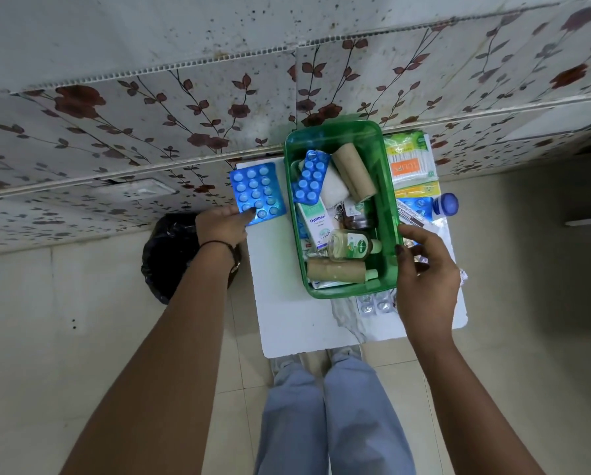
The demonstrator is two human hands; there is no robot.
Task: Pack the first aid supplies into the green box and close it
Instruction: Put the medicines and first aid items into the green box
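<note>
A green plastic box (388, 214) stands open on a small white table (287, 323). Inside lie a blue blister strip (310, 178), two brown bandage rolls (354, 173), a white gauze roll (335, 188), an Optibex carton (316, 221) and a Dettol bottle (352, 246). My left hand (222, 226) grips the near edge of a large blue tablet strip (258, 193), left of the box. My right hand (426, 269) hovers with fingers spread at the box's right wall, holding nothing. No lid is visible.
Right of the box lie a cotton-bud pack (408, 159), a blue-capped bottle (446, 204), a Betadine tube (414, 217) and silver blister strips (378, 303). A black bin bag (165, 255) sits on the floor, left of the table. A flowered wall runs behind.
</note>
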